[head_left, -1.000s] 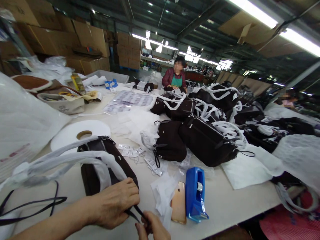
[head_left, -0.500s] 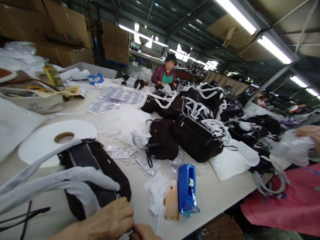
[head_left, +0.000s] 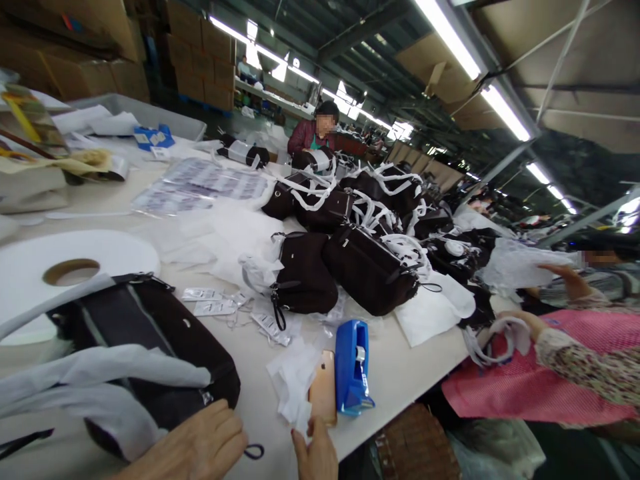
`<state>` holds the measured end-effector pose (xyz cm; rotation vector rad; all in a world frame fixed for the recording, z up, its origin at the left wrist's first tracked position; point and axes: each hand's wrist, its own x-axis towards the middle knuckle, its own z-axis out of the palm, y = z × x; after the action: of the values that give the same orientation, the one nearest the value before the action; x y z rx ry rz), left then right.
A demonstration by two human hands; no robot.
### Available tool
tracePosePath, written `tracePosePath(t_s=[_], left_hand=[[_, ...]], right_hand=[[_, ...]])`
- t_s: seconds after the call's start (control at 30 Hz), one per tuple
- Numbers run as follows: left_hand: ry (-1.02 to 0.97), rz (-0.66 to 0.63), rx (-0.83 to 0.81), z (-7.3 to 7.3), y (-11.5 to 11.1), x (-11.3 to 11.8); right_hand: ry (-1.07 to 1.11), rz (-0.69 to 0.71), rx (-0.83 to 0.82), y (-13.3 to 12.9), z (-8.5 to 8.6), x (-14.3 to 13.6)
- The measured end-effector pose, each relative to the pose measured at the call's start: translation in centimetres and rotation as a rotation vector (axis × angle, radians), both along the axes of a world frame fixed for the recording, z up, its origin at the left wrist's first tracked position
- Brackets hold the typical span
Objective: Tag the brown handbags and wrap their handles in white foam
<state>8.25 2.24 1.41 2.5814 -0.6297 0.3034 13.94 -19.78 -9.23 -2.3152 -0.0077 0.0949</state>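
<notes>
A dark brown handbag (head_left: 195, 333) lies on its side at the lower left, its handles (head_left: 150, 367) wrapped in pale soft material. My left hand (head_left: 200, 437) is closed over the near end of this bag, fingers curled. A small dark strap loop (head_left: 254, 451) sticks out beside those fingers; the grip itself is hidden. My right hand (head_left: 317, 453) is at the table's front edge, thumb and forefinger apart, at the lower end of crumpled white tissue strips (head_left: 290, 383). A gold phone (head_left: 325, 390) lies just beyond its fingertips, beside a blue tape dispenser (head_left: 353, 373).
A white roll (head_left: 125, 250) lies at left. Paper tags (head_left: 215, 307) and more brown bags (head_left: 370, 270) cover the middle. A grey bin (head_left: 187, 130) stands behind. At right, a co-worker in a pink apron (head_left: 540, 373) handles clear plastic (head_left: 520, 263); another person (head_left: 310, 133) sits across.
My right hand has moved right, from beside my left hand to the tissue strips. The strap loop now shows by my left hand. The view has shifted right; the co-worker's arms show more.
</notes>
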Motion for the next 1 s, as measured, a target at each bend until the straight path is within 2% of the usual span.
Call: tracePosePath(t_s=[0.07,0.13,0.23,0.33,0.43,0.53,0.6,0.7,0.77,0.83,0.9,1.0], left_hand=[[0.05,-0.006,-0.041,-0.1,0.1,0.1],[0.071,-0.015,-0.062,-0.1,0.2,0.2],[0.076,-0.028,-0.071,-0.1,0.2,0.2],[0.089,-0.016,-0.061,0.0,0.3,0.2],[0.096,0.002,-0.055,0.0,0.4,0.3],[0.073,-0.007,-0.066,0.2,0.4,0.7],[0.059,-0.016,-0.07,0.2,0.3,0.9],[0.077,-0.002,-0.078,0.1,0.3,0.9],[0.103,0.013,-0.085,0.0,0.3,0.8],[0.124,0.027,-0.084,0.1,0.4,0.7],[0.131,0.028,-0.07,0.3,0.4,0.7],[0.121,0.028,-0.044,0.5,0.3,0.7]], right_hand=[[0.031,-0.109,-0.08,-1.5,-1.4,0.5],[0.081,-0.153,-0.059,-2.1,-2.5,0.7],[0.123,-0.138,0.004,-1.7,-3.4,1.0],[0.162,-0.103,0.109,-0.8,-3.4,1.4],[0.221,-0.052,0.291,0.0,-2.7,1.7],[0.394,0.035,0.535,0.7,-1.1,1.5],[0.488,0.084,0.594,1.3,0.4,1.2],[0.524,0.119,0.588,2.2,2.8,1.0],[0.444,0.178,0.58,2.8,4.2,1.1],[0.259,0.266,0.524,3.3,5.0,1.3],[0.042,0.329,0.484,3.6,5.2,1.4],[-0.134,0.314,0.525,3.8,4.7,1.0]])
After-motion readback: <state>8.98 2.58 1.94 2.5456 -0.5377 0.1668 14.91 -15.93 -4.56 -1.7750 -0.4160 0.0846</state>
